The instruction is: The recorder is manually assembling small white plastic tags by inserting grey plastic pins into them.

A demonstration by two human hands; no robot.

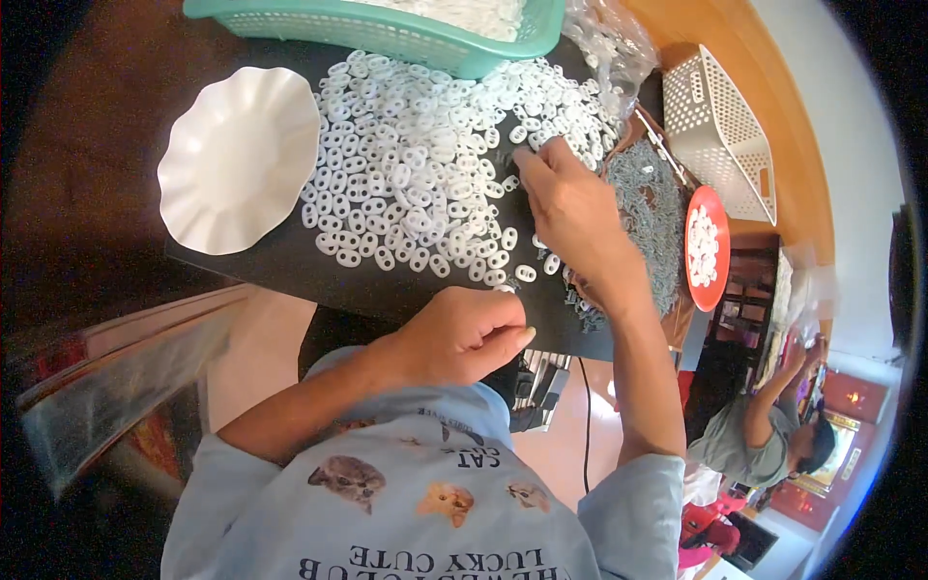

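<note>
White oval pieces with two holes each (387, 164) lie in a wide heap across the dark tabletop. My right hand (572, 198) reaches over the right side of this heap. Its fingers are pinched together beside a small dark bit on the table; whether they grip something is hidden. Near the table's front edge, my left hand (464, 333) is closed, with thumb against curled fingers. I cannot make out what, if anything, it holds. A few loose white pieces lie between the two hands. Right of my right wrist spreads a pile of grey, string-like strands (643, 208).
A green basket (387, 37) of white pieces stands at the back. At left is a white scalloped dish (237, 159). A red plate (708, 249) with white pieces, a white perforated basket (715, 135) and a clear plastic bag (614, 48) are rightward. Another person (754, 435) is far right.
</note>
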